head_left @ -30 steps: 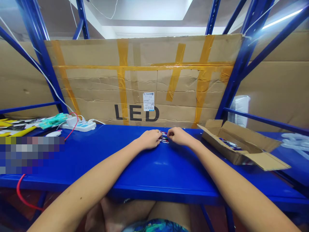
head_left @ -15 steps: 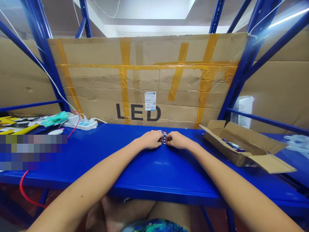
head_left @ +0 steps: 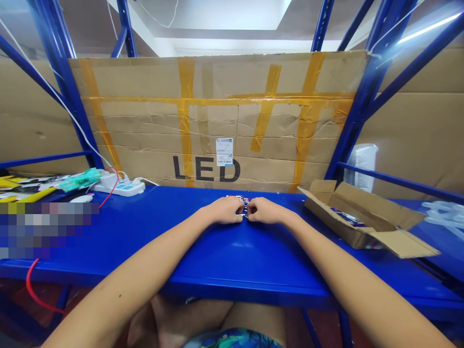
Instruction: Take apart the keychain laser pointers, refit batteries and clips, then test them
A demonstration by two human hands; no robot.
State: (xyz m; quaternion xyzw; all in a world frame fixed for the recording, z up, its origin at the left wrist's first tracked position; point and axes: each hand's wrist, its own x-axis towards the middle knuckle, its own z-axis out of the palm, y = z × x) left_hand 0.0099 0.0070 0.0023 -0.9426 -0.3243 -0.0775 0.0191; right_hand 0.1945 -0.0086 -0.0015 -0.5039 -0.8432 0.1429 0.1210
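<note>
My left hand [head_left: 225,210] and my right hand [head_left: 264,210] rest side by side on the blue metal shelf [head_left: 181,237], both curled closed. Between them lies a small bundle of red, blue and silver parts [head_left: 244,203], too small to name. Both sets of fingertips pinch at this bundle from either side, and most of it is hidden behind my knuckles.
An open cardboard box [head_left: 366,217] holding more small parts lies at the right. A large taped cardboard sheet marked LED [head_left: 217,121] stands behind. A white power strip [head_left: 118,186] with a red cable, and yellow and green items, sit at the left. A white container [head_left: 364,164] stands far right.
My hands have closed in on each other, so the bundle between them is more covered than a second ago. The view shifted slightly.
</note>
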